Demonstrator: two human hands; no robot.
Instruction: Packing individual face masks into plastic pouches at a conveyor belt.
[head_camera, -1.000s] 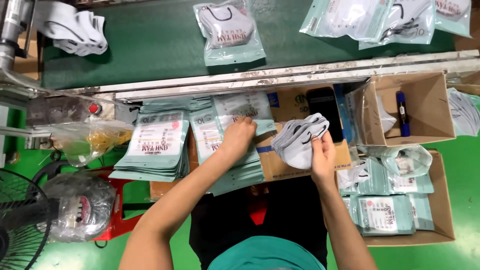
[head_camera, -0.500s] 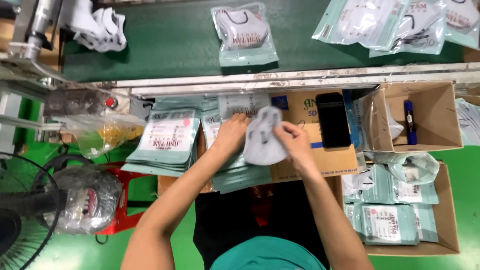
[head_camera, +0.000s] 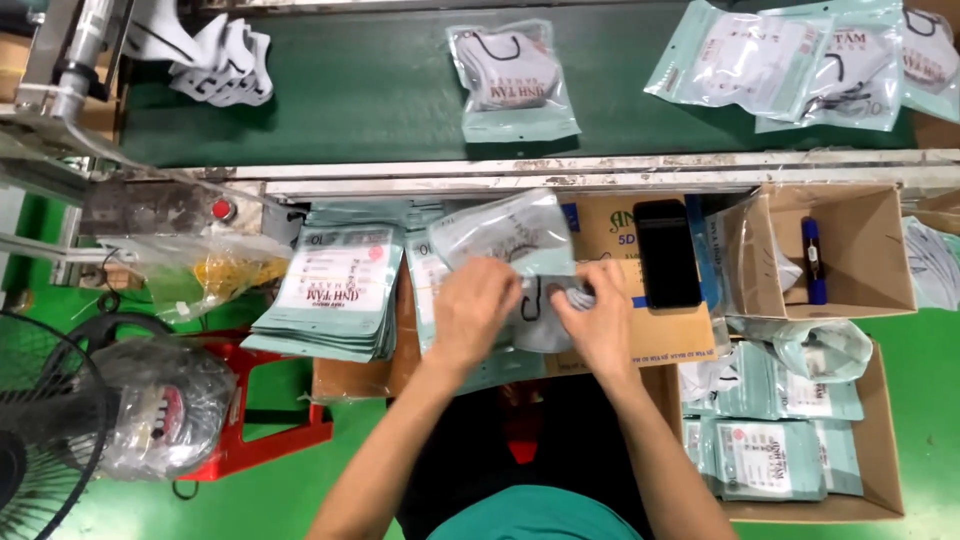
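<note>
My left hand (head_camera: 472, 308) grips the lower edge of a clear and pale green plastic pouch (head_camera: 503, 232) lying over a stack of empty pouches. My right hand (head_camera: 600, 322) presses a bundle of grey face masks (head_camera: 545, 318) with black ear loops into the pouch's mouth. About half of the bundle is inside. Both hands work over a brown cardboard box (head_camera: 600, 222) just below the belt's metal rail.
A second stack of empty pouches (head_camera: 335, 290) lies to the left. A black phone (head_camera: 667, 252) rests on the box. A green conveyor belt (head_camera: 360, 90) carries a filled pouch (head_camera: 512, 80), more filled pouches (head_camera: 790, 62) and loose masks (head_camera: 215, 60). Open cartons (head_camera: 850, 250) stand right; a fan (head_camera: 50, 440) at lower left.
My right hand carried the mask bundle from the right across to the pouch stack. My left hand lifted a pouch, and the masks now go into its mouth.
</note>
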